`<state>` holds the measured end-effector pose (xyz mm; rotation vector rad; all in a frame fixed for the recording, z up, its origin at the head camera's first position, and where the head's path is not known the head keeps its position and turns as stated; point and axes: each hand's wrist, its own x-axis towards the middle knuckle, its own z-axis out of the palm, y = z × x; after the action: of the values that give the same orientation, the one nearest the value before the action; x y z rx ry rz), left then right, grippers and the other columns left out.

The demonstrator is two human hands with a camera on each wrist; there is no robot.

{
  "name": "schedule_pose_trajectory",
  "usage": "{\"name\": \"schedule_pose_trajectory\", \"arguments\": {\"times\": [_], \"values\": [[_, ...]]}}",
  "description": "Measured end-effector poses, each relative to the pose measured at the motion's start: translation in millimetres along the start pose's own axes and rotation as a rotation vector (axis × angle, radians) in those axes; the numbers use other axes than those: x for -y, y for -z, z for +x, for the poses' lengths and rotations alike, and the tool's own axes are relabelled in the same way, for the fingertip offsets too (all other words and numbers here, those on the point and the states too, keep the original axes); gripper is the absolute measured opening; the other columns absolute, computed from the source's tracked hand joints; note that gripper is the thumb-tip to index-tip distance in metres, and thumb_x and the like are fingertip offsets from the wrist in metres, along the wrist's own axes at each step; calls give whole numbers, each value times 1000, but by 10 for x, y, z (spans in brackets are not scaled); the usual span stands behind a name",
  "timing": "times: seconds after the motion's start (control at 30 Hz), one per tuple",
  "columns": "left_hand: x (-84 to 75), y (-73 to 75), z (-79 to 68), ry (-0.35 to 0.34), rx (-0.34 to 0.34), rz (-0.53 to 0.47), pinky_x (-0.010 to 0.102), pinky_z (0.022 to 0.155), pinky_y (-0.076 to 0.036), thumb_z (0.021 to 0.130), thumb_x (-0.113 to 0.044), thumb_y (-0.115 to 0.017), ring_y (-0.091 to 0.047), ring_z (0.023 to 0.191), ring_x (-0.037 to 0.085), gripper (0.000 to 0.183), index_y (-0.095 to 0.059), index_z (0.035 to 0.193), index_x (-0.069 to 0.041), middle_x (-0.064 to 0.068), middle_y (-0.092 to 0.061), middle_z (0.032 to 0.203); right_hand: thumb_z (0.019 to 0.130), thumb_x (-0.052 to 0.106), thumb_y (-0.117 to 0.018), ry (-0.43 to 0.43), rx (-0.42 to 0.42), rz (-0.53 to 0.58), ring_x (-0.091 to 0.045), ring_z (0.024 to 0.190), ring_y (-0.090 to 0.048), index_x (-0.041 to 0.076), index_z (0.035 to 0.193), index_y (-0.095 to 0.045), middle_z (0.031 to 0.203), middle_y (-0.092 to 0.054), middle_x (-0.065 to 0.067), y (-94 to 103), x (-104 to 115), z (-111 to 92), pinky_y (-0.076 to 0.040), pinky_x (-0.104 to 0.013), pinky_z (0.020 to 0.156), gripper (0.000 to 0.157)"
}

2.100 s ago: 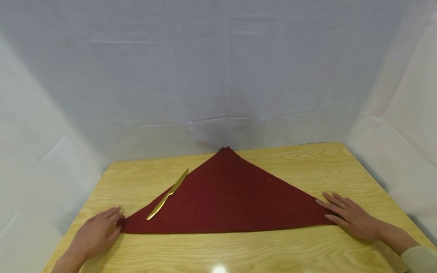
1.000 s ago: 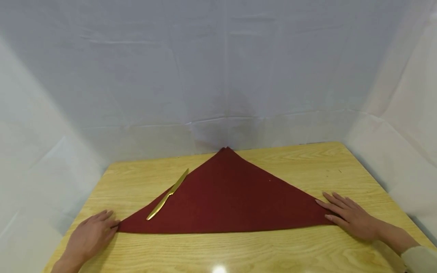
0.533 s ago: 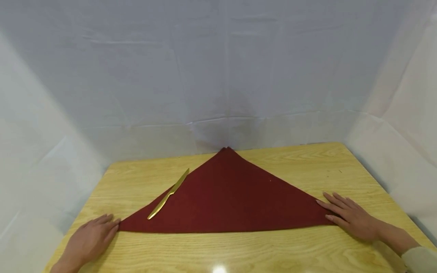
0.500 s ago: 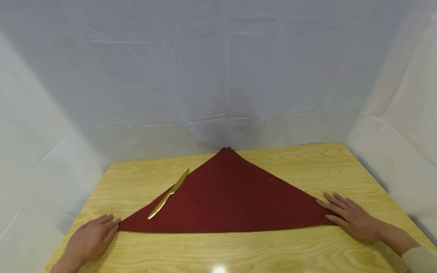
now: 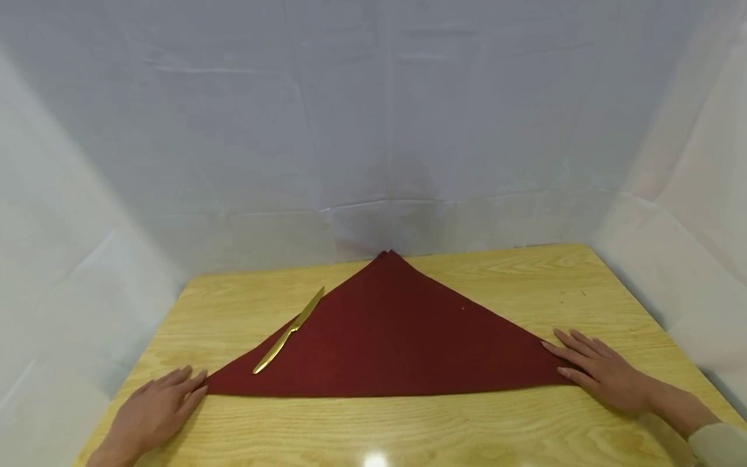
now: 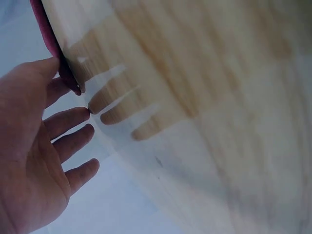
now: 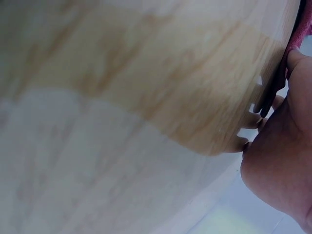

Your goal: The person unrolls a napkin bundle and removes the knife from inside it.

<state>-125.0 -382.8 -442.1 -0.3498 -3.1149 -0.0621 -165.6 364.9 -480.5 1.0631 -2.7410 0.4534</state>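
A dark red cloth napkin [image 5: 385, 344], folded into a triangle, lies flat with its point toward the back wall. My left hand [image 5: 153, 410] rests at its left corner, thumb and index fingertips touching the cloth and fingers extended. In the left wrist view, the thumb meets the napkin's corner [image 6: 73, 84] and the other fingers are spread. On the right corner rests my right hand [image 5: 609, 376], fingers straight, thumb and index on the cloth. The right wrist view shows little of its fingers. A gold table knife [image 5: 288, 332] lies slantwise along the napkin's left slope, partly over the edge.
The light wooden table [image 5: 373, 428] meets a white sheet-covered wall [image 5: 385, 130] behind it. White sheeting also stands at the left and right sides. The napkin's tip reaches the table's back edge.
My left hand has shifted slightly away from the corner, then back to it, with its fingers loosening and the corner flattening. My right hand, the knife and the rest of the napkin stay put.
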Motion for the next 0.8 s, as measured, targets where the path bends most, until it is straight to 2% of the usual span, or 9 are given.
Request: {"name": "schedule_pose_trajectory", "arguments": {"times": [0.23,0.43,0.53,0.8], "values": [[-20,-9,-11,19,-10,30,64,91,-37,98,-40,-52,-49,116,46,47,-63,126,-4,28,-55,127,96,9,-56,36,-7,-27,-4,141,2,13,146,-41,157,-19,0,5,2,22,6,-12,102,53],[-65,2,-25,58,98,3,68,92,-33,101,-46,-40,-44,121,48,56,-53,137,-5,27,-48,134,91,3,-59,160,-40,-60,-10,143,0,8,145,-41,158,-18,-5,-5,-67,14,5,-14,105,57],[-82,13,-25,71,135,-17,69,92,-31,102,-50,-34,-41,123,49,61,-48,141,-5,27,-44,138,90,2,-60,189,-54,-71,-12,143,-1,6,145,-41,157,-18,-7,-21,-112,6,6,-15,106,58],[-40,23,-28,72,141,-58,69,93,-31,103,-47,-33,-40,124,50,60,-47,141,-4,28,-43,139,94,6,-58,70,-25,2,-2,140,-1,11,144,-44,156,-22,-1,10,-43,47,1,-10,104,52]]}}
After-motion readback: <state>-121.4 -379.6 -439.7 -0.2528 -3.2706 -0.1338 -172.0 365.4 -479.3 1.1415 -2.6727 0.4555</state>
